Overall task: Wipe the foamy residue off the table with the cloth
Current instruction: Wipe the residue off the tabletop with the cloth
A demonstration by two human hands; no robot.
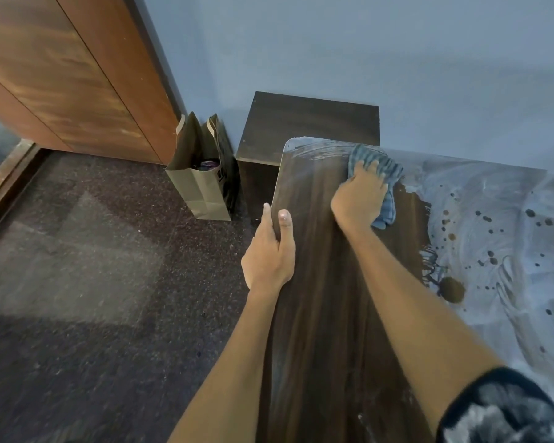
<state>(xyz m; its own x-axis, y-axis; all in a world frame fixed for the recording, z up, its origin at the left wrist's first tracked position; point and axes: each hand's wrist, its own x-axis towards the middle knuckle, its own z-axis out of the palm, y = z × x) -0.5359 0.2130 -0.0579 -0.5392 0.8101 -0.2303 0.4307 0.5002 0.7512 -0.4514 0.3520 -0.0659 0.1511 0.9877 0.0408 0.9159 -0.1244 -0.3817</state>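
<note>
A dark wooden table [320, 282] runs from the bottom of the view up to a rounded far left corner. White foamy residue [499, 225] covers its right part, with dark spots showing through; thin streaks of foam lie along the far edge. The left strip of the top is bare wood. My right hand [360, 199] presses a blue cloth [383, 174] flat on the table near the far edge, at the border of the foam. My left hand [271, 247] grips the table's left edge, thumb on top.
A dark wooden cabinet [311, 123] stands behind the table's far corner against the blue wall. A brown paper bag [202, 174] sits on the dark speckled floor in the corner, beside a wooden wardrobe [71, 71].
</note>
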